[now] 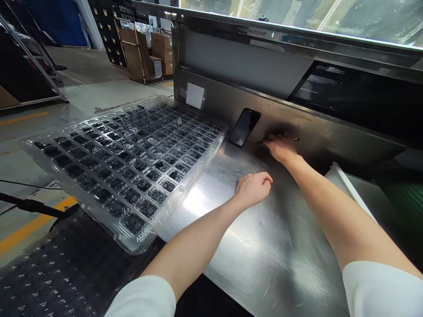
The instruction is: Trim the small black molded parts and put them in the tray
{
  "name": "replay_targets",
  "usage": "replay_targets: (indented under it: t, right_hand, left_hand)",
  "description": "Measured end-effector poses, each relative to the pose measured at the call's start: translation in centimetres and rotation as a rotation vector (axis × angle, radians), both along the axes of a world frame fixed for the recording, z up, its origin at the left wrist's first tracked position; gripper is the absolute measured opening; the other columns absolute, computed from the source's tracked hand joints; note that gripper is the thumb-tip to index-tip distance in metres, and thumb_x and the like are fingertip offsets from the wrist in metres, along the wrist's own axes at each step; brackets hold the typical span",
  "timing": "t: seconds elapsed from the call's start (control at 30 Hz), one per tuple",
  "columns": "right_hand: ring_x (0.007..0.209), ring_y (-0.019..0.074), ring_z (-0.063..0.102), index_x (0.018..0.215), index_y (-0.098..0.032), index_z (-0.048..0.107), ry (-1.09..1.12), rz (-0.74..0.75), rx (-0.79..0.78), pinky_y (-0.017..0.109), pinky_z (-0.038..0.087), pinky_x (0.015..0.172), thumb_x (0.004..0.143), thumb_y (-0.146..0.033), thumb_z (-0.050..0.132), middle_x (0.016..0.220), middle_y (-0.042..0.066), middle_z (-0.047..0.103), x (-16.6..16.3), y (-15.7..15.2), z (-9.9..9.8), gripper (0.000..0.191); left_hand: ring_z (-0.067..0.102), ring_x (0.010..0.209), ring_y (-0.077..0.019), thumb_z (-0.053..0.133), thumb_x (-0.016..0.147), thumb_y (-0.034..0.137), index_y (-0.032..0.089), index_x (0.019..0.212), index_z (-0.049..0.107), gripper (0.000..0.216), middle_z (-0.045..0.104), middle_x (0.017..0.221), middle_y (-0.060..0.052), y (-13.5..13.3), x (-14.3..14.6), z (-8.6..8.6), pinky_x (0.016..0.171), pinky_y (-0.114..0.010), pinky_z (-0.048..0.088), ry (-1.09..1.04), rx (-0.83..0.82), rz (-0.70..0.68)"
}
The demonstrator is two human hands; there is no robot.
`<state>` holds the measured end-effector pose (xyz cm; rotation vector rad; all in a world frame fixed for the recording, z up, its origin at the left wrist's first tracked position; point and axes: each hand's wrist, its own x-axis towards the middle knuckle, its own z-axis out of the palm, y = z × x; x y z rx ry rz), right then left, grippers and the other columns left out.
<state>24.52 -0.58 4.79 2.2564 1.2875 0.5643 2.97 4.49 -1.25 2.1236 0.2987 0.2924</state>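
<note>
Nearest, off the front left corner of the tabletop (pixel 271 246), a stack of dark trays (pixel 49 273) is sitting below the edge. Above it a clear tray (pixel 132 163) of small black round parts is lying along the left edge and overhanging it. Toward the middle, the left hand (pixel 254 188) is resting on the bare steel, its fingers curled together into a loose fist with nothing showing inside.

Further back, the right hand (pixel 280 147) is reaching to the rear edge, where the tabletop is meeting the back panel (pixel 330 127). Its fingers are bending down together over a thin dark tool (pixel 296 139) lying along that edge, but I cannot tell whether they are gripping it. Just left of that hand, a phone (pixel 244 127) is leaning on the panel.

By my reading, the step in hand is taking hold of the tool. Lifting it would call for a sure pinch and clearance from the phone.
</note>
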Motion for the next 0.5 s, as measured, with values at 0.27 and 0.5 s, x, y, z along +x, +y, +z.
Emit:
replay_targets:
  t: [0.27, 0.5]
  right_hand:
    - [0.109, 0.0325, 0.054, 0.124, -0.013, 0.073, 0.002, 0.005, 0.037, 0.043, 0.029, 0.095, 0.099, -0.011, 0.048, 0.121, 0.019, 0.064, 0.0, 0.0, 0.2, 0.036]
    - [0.106, 0.0322, 0.055, 0.119, -0.013, 0.074, -0.011, 0.009, 0.049, 0.044, 0.03, 0.095, 0.101, -0.012, 0.044, 0.119, 0.017, 0.065, 0.0, 0.7, -0.4, 0.036]
  left_hand:
    - [0.068, 0.088, -0.0201, 0.049, 0.093, 0.03, 0.033, 0.104, 0.076, 0.029, 0.073, 0.085, 0.003, 0.1, 0.1, -0.2, 0.089, -0.031, 0.052, -0.01, 0.008, -0.005]
    - [0.068, 0.087, -0.0198, 0.049, 0.094, 0.029, 0.032, 0.105, 0.076, 0.029, 0.074, 0.086, 0.003, 0.0, 0.2, -0.2, 0.089, -0.031, 0.052, -0.009, 0.006, -0.004]
